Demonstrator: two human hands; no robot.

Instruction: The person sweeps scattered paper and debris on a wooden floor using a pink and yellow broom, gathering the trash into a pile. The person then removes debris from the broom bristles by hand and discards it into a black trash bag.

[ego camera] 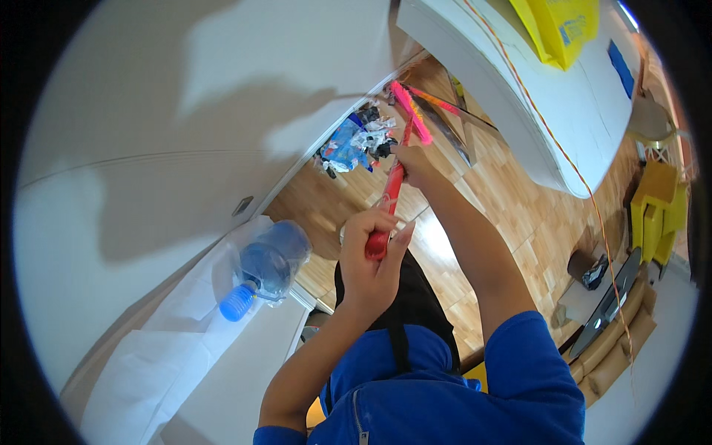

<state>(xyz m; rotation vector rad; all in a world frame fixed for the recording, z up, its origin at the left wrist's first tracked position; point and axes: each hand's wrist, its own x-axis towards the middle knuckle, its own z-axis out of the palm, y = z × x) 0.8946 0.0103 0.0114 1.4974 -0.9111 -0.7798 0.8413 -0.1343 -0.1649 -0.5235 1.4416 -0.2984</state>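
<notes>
A broom with a red handle [394,186] and a pink-and-orange bristle head [410,113] slants down from me to the wood-pattern floor. Around the upper end of the handle, my left hand [371,256] has its fingers curled, thumb lying along the side. Farther down, my right hand [414,166] grips the same handle. Just left of the bristles lies a heap of litter [350,142], made of crumpled plastic wrappers and bags in blue, white and black. It rests against the foot of the white wall [222,105].
Left, a large blue water bottle [272,258] in clear plastic sits on a white-covered ledge [161,356]. A white marbled counter [534,111] with a yellow bag [564,33] stands upper right; metal legs [448,133] stand near the bristles. An orange cord [556,133] crosses the right side.
</notes>
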